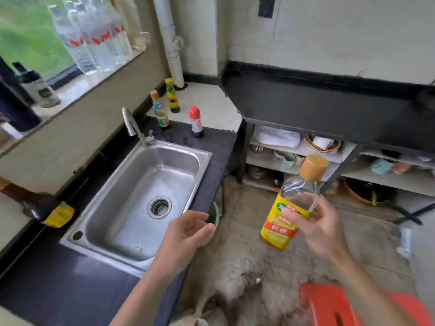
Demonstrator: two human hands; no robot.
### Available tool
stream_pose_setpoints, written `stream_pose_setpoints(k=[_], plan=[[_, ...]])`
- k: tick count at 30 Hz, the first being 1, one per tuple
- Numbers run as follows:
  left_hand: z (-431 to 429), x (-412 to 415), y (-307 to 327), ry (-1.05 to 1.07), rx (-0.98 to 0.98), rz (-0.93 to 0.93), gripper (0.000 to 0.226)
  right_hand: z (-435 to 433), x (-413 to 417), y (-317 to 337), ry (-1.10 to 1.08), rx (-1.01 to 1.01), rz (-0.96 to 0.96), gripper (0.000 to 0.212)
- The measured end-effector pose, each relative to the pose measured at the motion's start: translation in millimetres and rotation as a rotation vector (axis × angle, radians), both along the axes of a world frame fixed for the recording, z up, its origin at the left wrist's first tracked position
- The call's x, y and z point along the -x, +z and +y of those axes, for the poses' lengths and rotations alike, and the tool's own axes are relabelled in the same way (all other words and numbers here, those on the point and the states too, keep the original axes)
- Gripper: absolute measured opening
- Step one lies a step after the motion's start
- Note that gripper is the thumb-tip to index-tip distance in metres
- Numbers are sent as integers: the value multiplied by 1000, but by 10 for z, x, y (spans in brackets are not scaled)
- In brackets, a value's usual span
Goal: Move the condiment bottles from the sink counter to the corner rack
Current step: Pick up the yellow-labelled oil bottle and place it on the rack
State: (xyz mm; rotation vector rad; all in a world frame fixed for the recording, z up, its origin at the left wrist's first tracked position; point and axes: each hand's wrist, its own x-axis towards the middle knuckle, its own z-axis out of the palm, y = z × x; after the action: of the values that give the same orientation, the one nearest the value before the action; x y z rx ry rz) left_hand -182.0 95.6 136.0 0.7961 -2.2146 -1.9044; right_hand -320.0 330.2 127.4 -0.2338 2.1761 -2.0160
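head view, left to right: the left hand hangs half-curled and empty at lower centre by the sink, while the right hand pinches the tilted cooking wine bottle at lower right over bare floor, where i judge this fingertip grip could let it slip and drop.

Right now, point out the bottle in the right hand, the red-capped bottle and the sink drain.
Yellow-label bottle (282,222), head view, on its label.
Red-capped bottle (195,122), head view, on its white body.
Sink drain (159,207), head view, on the strainer.
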Motion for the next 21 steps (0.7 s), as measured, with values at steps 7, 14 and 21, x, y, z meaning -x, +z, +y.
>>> stream_pose_setpoints(k=[7, 14, 21], plan=[[-172, 747, -213, -109, 53, -43, 15, 268, 496, -278, -237, -67, -48, 37], [-268, 1990, -211, -433, 129, -96, 14, 397, 1071, -130, -410, -129, -26, 34], [167, 3156, 39, -636, 163, -11, 24, 843, 1573, -22, -603, -82, -46, 26]])
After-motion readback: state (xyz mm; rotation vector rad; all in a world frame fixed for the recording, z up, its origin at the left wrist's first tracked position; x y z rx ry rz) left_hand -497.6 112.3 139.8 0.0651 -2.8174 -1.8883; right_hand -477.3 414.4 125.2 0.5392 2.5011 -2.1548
